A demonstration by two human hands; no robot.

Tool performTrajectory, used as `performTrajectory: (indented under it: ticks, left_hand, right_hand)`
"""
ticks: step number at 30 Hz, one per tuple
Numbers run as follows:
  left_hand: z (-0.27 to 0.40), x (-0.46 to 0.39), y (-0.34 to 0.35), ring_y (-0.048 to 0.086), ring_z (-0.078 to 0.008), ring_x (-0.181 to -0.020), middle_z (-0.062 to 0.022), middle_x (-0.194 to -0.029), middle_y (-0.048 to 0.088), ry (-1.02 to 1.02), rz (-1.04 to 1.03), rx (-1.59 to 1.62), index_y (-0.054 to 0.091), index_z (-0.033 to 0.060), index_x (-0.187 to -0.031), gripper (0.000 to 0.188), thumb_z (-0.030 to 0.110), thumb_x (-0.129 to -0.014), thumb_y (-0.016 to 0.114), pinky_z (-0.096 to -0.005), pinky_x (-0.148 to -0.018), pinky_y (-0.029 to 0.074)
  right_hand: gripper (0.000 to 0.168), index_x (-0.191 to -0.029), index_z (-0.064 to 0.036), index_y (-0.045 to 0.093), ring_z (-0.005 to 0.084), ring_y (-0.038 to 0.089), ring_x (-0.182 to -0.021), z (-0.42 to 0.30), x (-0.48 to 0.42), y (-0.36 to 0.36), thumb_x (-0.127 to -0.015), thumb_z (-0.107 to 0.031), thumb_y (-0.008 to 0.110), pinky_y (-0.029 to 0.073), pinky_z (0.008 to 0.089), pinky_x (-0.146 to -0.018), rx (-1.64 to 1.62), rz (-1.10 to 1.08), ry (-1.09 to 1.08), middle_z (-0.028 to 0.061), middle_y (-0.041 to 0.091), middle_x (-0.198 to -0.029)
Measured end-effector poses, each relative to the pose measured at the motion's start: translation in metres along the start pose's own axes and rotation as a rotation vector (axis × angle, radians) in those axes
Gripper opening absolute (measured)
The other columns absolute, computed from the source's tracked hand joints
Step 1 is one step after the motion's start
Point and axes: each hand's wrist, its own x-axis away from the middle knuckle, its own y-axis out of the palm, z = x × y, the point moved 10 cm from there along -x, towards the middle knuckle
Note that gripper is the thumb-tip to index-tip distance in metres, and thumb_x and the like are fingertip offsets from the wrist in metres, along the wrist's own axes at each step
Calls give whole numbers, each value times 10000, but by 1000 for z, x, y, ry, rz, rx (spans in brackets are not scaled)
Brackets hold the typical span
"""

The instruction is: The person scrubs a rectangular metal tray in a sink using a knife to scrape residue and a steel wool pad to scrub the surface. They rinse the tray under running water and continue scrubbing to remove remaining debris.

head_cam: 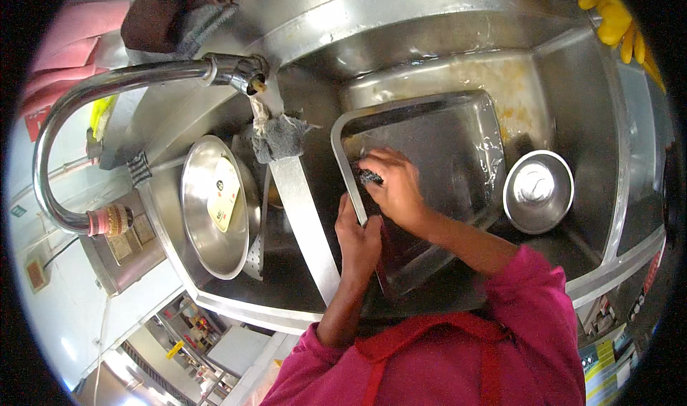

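Note:
A deep rectangular stainless steel pan (440, 154) rests tilted in the right sink basin. On its near left rim, my left hand (358, 239) is closed, thumb over the edge. Inside the pan, close to that same rim, my right hand (394, 183) grips a dark metal scouring pad (369, 176), partly hidden by the fingers. A round steel bowl (538, 191) stands in the basin to the right of the pan.
In the left basin a wide steel bowl (196, 234) holds a pale yellow printed item (224, 194). A grey cloth (284, 136) lies over the steel divider (306, 218). The curved faucet (53, 137) arches at the left. Yellow rubber gloves (614, 22) hang at the upper right.

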Motion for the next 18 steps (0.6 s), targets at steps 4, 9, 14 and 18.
performTrajectory:
  ticks: [4, 9, 14, 18]
  left_hand:
    - [1, 5, 5, 526, -294, -793, -167, -882, 496, -40, -13, -12, 489, -52, -967, 336, -55, -633, 460, -325, -715, 419]
    - [9, 6, 4, 530, -306, -802, -169, -885, 495, 34, 2, -115, 491, -47, -964, 322, -47, -643, 463, -335, -717, 424]
    - [8, 4, 6, 531, -291, -790, -165, -883, 496, -34, -7, -69, 491, -48, -964, 321, -57, -644, 460, -332, -717, 425]
    - [3, 5, 6, 533, -231, -786, -143, -887, 504, -51, -4, 6, 499, -42, -967, 334, -94, -641, 448, -303, -705, 426]
  right_hand:
    - [302, -862, -40, 590, 323, 526, -897, 9, -32, -2, -563, 0, 595, 415, 402, -786, 26, -25, 148, 149, 569, -935]
    - [248, -802, -31, 562, 301, 524, -831, -3, -9, -7, -559, 0, 598, 419, 403, -714, 79, 46, 4, 112, 557, -859]
    - [243, -797, -34, 558, 325, 534, -797, -2, -34, -8, -558, 3, 584, 433, 397, -692, 140, 45, 58, 120, 560, -814]
    - [251, -794, -81, 580, 283, 548, -779, 20, -31, -7, -573, -130, 689, 440, 381, -667, 184, 59, 162, 81, 580, -806]
